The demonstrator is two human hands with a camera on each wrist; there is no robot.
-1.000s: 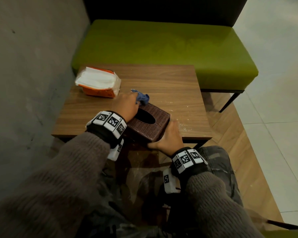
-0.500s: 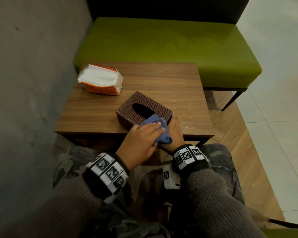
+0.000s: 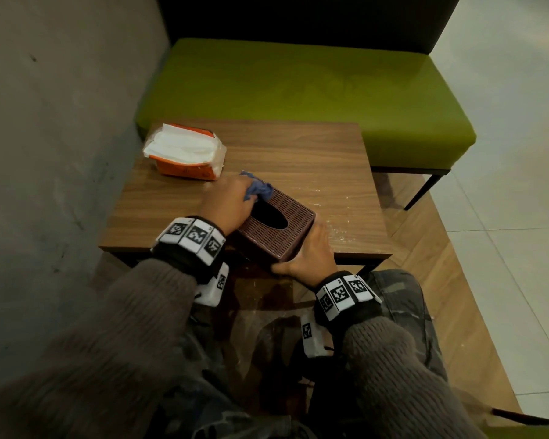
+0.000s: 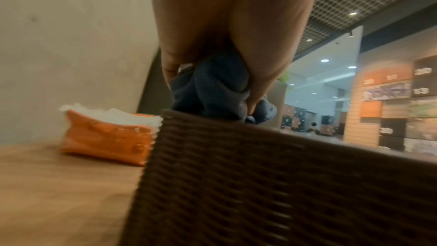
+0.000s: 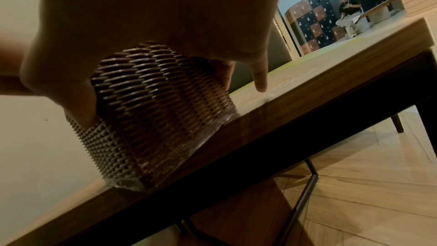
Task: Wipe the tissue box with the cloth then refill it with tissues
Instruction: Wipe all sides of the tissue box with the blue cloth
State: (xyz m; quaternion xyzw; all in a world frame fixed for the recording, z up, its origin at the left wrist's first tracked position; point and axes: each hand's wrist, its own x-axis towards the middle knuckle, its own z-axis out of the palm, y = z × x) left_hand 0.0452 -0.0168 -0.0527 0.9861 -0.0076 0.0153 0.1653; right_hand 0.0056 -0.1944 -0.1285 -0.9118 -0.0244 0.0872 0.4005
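Observation:
A brown woven tissue box with an oval top slot stands at the near edge of the wooden table. My left hand grips a crumpled blue cloth and holds it on the box's far left top corner. My right hand clasps the box's near right corner, thumb on the near side, fingers along the right side. An orange pack of white tissues lies at the table's far left.
A green bench seat with a dark back stands behind the table. A grey wall runs along the left. The table's right half has a few white specks. Wooden and tiled floor lies to the right.
My left hand has swept the cloth from the box's near right corner back up to its far left corner. The right hand has kept its hold on the box.

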